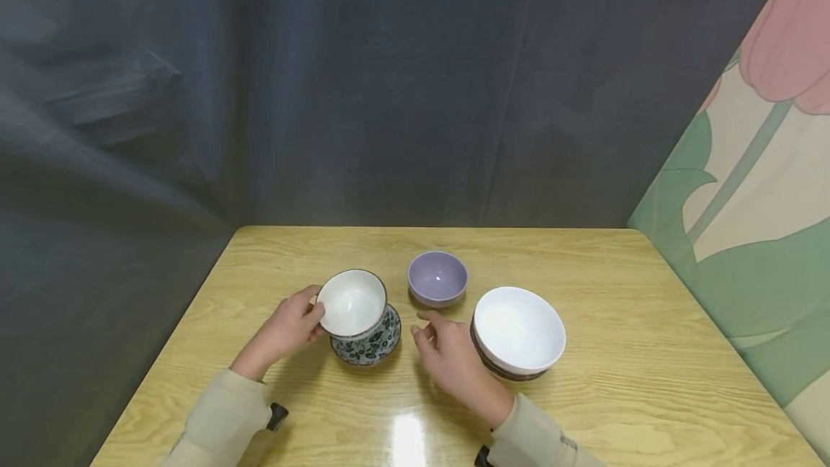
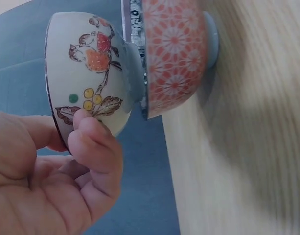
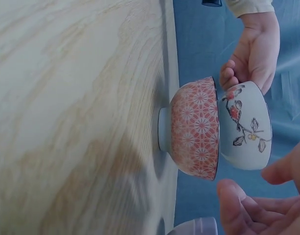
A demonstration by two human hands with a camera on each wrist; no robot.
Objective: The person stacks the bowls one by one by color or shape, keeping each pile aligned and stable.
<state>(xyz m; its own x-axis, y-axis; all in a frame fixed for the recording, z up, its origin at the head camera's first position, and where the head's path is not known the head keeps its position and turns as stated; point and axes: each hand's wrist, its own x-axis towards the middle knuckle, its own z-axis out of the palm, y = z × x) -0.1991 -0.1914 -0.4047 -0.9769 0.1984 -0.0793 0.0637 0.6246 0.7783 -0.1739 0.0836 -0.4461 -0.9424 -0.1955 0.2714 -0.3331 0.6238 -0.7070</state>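
Observation:
My left hand (image 1: 289, 326) pinches the rim of a white bowl (image 1: 352, 303) between thumb and fingers. Birds and a leafy branch decorate that bowl's outside (image 2: 93, 63). Its foot is at the mouth of a patterned bowl (image 1: 367, 346), dark floral inside and covered outside in red-orange flowers (image 3: 196, 128); whether the two touch I cannot tell. To the right of this pair is my right hand (image 1: 456, 360), fingers loosely bent and holding nothing. In the right wrist view, its fingertips are close to the two bowls but apart from them.
A small purple bowl (image 1: 437, 279) stands behind my hands on the wooden table (image 1: 648, 323). Beside my right hand, a large white bowl (image 1: 519, 330) sits on something dark-rimmed (image 1: 512, 375). A dark curtain (image 1: 389, 92) hangs along the table's back edge.

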